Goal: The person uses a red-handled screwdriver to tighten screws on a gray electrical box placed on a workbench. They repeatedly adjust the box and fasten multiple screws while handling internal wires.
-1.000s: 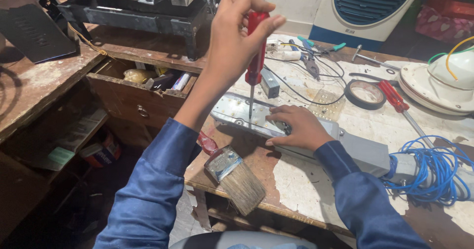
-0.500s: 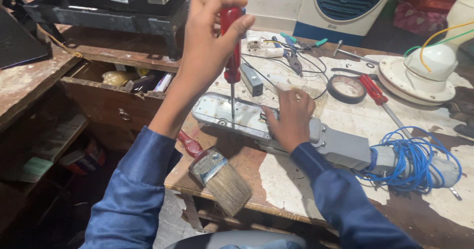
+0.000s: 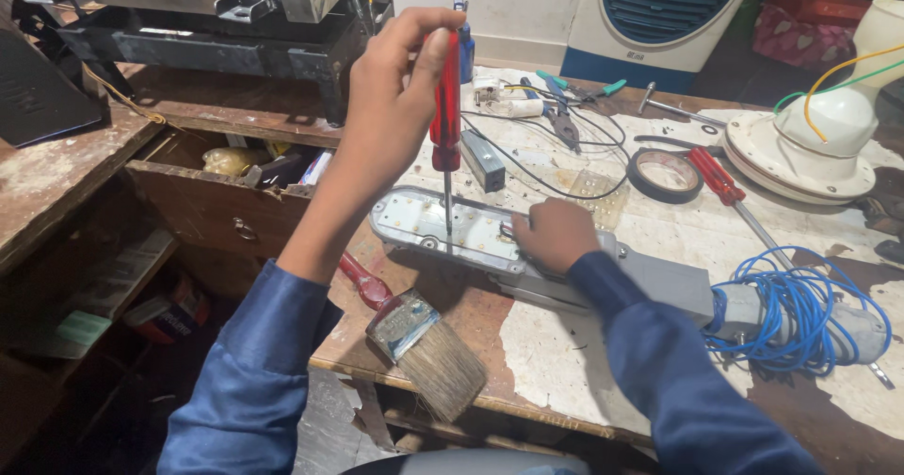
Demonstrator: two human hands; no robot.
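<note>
Cluttered workbench: our left hand grips a red screwdriver upright, tip on the grey lamp housing near the front-left edge, while our right hand presses down, fingers curled (steadying it).

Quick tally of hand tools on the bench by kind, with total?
Red-handled screwdrivers: 2, one upright in the left hand at, one lying at
Pliers or cutters with teal grips: 1
Paintbrush: 1
Tape roll: 1
Total: 5
The right hand steadies the grey fixture.
</note>
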